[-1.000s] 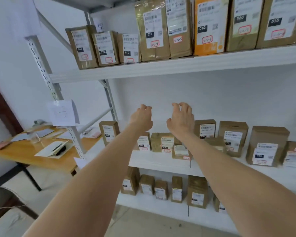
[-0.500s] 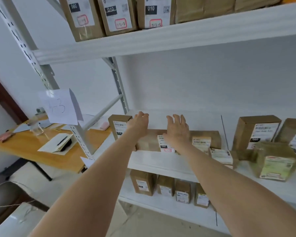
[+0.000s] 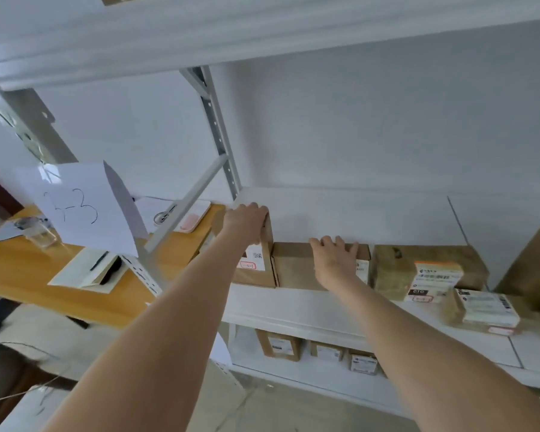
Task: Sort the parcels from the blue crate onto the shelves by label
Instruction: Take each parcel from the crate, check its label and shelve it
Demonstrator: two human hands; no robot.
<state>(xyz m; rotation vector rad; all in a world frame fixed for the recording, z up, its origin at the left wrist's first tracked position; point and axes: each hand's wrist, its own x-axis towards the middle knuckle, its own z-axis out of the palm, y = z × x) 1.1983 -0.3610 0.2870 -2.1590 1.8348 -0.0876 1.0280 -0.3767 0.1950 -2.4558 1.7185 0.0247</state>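
Note:
An upright brown parcel (image 3: 259, 269) with a white label stands at the left end of the middle shelf (image 3: 293, 310). My left hand (image 3: 245, 221) grips its top edge, fingers curled over it. Right beside it lies a wider brown parcel (image 3: 293, 266). My right hand (image 3: 334, 255) rests on top of this one with fingers spread and fairly straight, covering part of its label. Further right sit a taped parcel (image 3: 418, 275) marked 010 and a small flat parcel (image 3: 487, 308). The blue crate is not in view.
A paper sign (image 3: 85, 207) with a handwritten number hangs on the rack's left post. Behind it a wooden table (image 3: 19, 269) holds a glass (image 3: 39, 233) and an open notebook (image 3: 88, 271). Several small parcels (image 3: 278, 347) stand on the lower shelf. The upper shelf (image 3: 200, 35) overhangs.
My view has dropped and closed in on the middle shelf. Both hands came down from mid-air onto the left-end parcels; the left now grips the upright one, the right lies on its neighbour.

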